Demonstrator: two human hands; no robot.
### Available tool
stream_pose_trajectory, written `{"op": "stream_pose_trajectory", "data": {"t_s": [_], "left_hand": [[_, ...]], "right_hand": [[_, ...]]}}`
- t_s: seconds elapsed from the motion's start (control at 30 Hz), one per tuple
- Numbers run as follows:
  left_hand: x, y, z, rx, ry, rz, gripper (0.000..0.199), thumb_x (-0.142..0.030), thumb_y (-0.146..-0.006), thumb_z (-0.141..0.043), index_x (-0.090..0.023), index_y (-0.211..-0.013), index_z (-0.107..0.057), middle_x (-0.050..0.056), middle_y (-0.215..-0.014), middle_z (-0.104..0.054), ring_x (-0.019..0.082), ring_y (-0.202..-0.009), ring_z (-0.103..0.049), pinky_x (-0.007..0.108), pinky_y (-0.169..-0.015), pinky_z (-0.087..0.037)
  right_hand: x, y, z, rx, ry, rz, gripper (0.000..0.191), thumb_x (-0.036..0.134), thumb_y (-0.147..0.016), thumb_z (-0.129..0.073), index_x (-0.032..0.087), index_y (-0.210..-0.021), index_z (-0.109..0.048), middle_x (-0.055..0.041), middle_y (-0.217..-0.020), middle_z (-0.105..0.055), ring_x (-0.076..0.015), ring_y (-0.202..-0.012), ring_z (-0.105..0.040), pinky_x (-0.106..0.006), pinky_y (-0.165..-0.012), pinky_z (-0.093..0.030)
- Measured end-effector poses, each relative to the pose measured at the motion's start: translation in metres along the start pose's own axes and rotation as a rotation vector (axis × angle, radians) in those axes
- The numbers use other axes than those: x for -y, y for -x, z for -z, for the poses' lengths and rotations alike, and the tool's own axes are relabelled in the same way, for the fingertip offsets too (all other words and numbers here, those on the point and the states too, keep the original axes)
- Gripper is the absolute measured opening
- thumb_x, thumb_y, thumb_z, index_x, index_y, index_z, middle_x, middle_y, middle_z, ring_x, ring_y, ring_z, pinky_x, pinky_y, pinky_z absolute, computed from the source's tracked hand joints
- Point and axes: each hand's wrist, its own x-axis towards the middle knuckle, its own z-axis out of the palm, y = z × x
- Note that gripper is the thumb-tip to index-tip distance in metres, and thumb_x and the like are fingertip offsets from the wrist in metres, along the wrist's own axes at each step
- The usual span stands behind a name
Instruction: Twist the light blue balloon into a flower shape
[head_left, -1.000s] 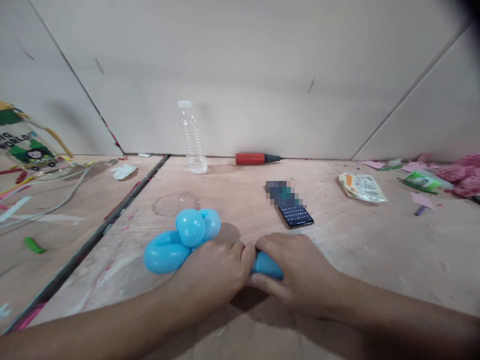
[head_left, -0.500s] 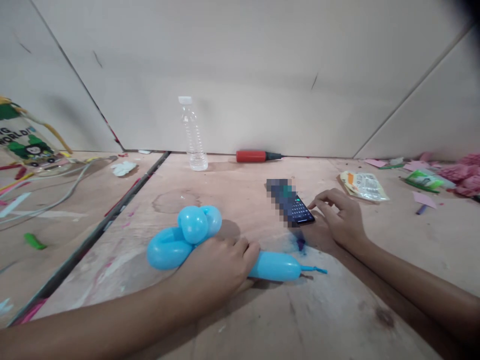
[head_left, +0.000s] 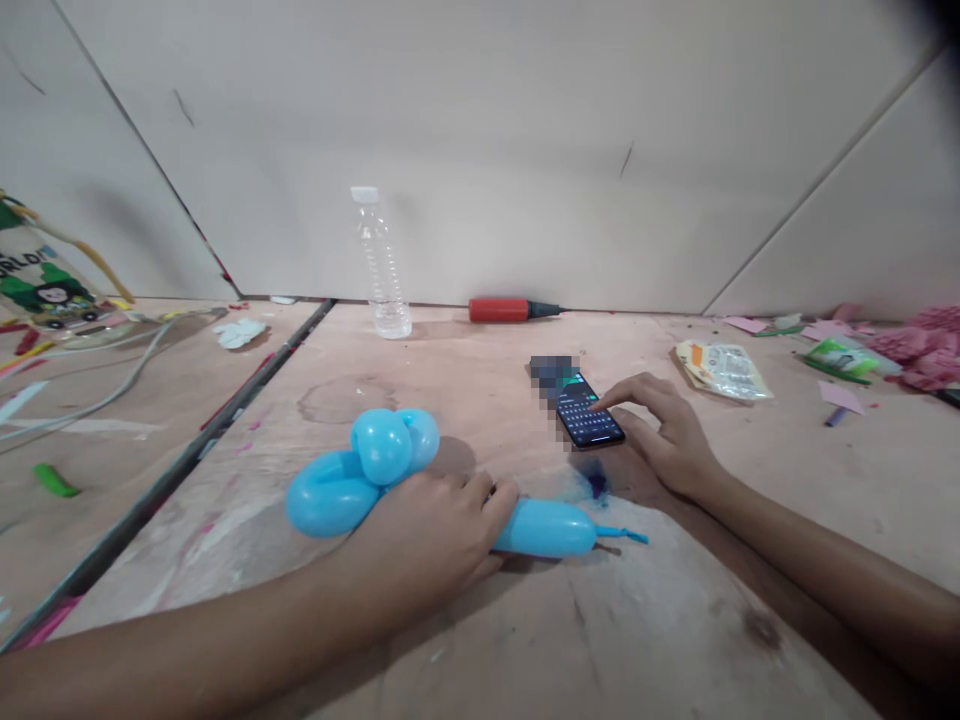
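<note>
Balloon sculpture (head_left: 382, 450): presumably light, soft, burst-prone; hold mid-tube. Left hand (head_left: 441, 522): grip wraps tube. Right hand (head_left: 664, 432): grip spread, at smartphone (head_left: 591, 425).

passable: between bottle (head_left: 384, 275) and phone (head_left: 591, 418) | obstacles: balloon (head_left: 334, 497) in front, red pump (head_left: 499, 311) behind, along wall (head_left: 450, 150)

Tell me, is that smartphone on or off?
On: the smartphone is lit and shows a keyboard, though its upper part is pixelated.
</note>
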Motion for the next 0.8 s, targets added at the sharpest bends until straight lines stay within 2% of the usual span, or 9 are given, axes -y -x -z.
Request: {"op": "stream_pose_trajectory", "data": {"t_s": [0.13, 0.37, 0.6, 0.7, 0.8], "left_hand": [[0.0, -0.0004, 0.0007, 0.001, 0.0, -0.002, 0.034, -0.044, -0.098, -0.067, -0.016, -0.116, -0.059, 0.011, -0.1, -0.073, 0.032, -0.084, -0.073, 0.038, -0.06, -0.055], [0.0, -0.0005, 0.0011, -0.016, -0.016, -0.008, 0.029, -0.045, -0.101, -0.062, -0.017, -0.11, -0.058, 0.01, -0.096, -0.073, 0.031, -0.082, -0.072, 0.037, -0.059, -0.054], [0.0006, -0.0004, -0.0001, -0.013, -0.024, -0.015, 0.031, -0.044, -0.1, -0.065, -0.017, -0.111, -0.058, 0.01, -0.097, -0.072, 0.031, -0.082, -0.072, 0.036, -0.059, -0.054], [0.0005, -0.0008, -0.0002, -0.004, -0.018, -0.009, 0.032, -0.045, -0.1, -0.064, -0.016, -0.112, -0.059, 0.011, -0.098, -0.072, 0.033, -0.083, -0.073, 0.039, -0.059, -0.056], [0.0001, -0.001, 0.0003, 0.008, -0.012, -0.001, 0.031, -0.044, -0.101, -0.062, -0.016, -0.112, -0.059, 0.011, -0.098, -0.072, 0.033, -0.084, -0.073, 0.04, -0.061, -0.058]], "right_hand": [[-0.0006, -0.0008, -0.0002, 0.047, 0.049, 0.022, 0.017, 0.026, -0.095, -0.056, 0.025, -0.093, -0.072, -0.0056, -0.097, -0.074, -0.0281, -0.098, -0.066, -0.049, -0.094, -0.044], [-0.0003, 0.0, -0.0001, 0.109, 0.013, 0.059, 0.02, 0.027, -0.099, -0.055, 0.025, -0.111, -0.07, -0.0078, -0.113, -0.071, -0.0295, -0.111, -0.062, -0.049, -0.099, -0.042], [0.0012, -0.0013, 0.0007, 0.185, 0.015, 0.061, 0.022, 0.029, -0.1, -0.054, 0.026, -0.115, -0.07, -0.0076, -0.115, -0.071, -0.0301, -0.113, -0.061, -0.051, -0.101, -0.042], [0.0014, -0.0005, 0.0002, 0.105, 0.007, 0.057, 0.021, 0.028, -0.097, -0.055, 0.026, -0.11, -0.071, -0.0076, -0.112, -0.072, -0.0303, -0.109, -0.063, -0.051, -0.099, -0.044], [0.0002, 0.0008, -0.0007, -0.069, 0.042, -0.011, 0.014, 0.023, -0.09, -0.056, 0.026, -0.088, -0.07, -0.0063, -0.092, -0.073, -0.0292, -0.094, -0.066, -0.05, -0.091, -0.047]]}}
